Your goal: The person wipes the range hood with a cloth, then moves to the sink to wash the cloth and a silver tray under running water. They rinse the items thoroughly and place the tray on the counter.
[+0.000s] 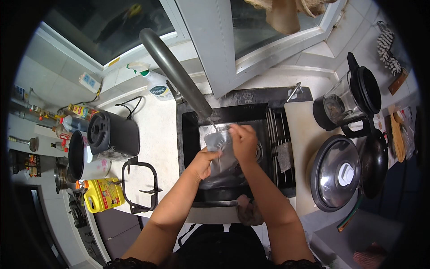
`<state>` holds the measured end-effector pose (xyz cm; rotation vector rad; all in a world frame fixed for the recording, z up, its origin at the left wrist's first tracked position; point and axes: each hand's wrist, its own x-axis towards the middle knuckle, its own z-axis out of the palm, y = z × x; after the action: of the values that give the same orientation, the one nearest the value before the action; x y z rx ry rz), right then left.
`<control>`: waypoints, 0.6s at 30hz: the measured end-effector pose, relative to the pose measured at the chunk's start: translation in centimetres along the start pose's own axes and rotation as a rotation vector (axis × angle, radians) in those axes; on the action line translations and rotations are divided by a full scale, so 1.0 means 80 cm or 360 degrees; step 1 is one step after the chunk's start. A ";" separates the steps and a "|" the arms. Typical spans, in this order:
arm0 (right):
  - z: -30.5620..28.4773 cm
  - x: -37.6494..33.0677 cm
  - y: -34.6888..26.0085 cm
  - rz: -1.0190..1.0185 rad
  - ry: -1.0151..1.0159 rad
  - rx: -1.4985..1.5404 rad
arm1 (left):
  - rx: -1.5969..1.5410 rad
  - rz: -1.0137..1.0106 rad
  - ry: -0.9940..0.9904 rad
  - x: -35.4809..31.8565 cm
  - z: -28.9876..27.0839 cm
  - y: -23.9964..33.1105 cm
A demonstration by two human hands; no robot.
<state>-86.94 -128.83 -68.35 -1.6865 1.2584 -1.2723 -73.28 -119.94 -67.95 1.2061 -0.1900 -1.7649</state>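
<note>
Over the black sink (189, 157), my left hand (202, 164) grips the near-left side of a thin, greyish, shiny piece (223, 165) that looks like a see-through plastic container or sheet. My right hand (244, 142) is closed at its right edge, fingers bent over the far corner. A thin stream of water (214, 127) runs from the dark grey tap (177, 74) onto its far end. The exact kind of the piece is unclear, and my fingers cover part of its edges.
A roll-up rack (277, 139) spans the sink's right side, with a grey cloth (284, 157) on it. Rightward stand a lidded pan (333, 179) and a blender jug (336, 105). Leftward are a spray bottle (157, 85), a black pot-stand (154, 179) and a yellow jug (104, 195).
</note>
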 end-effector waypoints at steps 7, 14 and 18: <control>0.017 -0.032 0.013 0.0132 0.0028 -0.0261 | -0.0514 -0.0002 -0.0179 -0.004 0.020 0.000; 0.024 -0.025 0.013 -0.0014 0.0135 -0.0372 | -0.0633 0.0063 -0.0130 -0.004 0.019 -0.006; 0.025 -0.065 -0.024 -0.0298 -0.0349 -0.0254 | -0.0701 0.0042 -0.0160 0.010 -0.003 -0.001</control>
<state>-84.82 -123.41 -68.83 -2.0378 1.1166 -1.0783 -73.15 -120.41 -68.63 0.7948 0.1210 -1.7295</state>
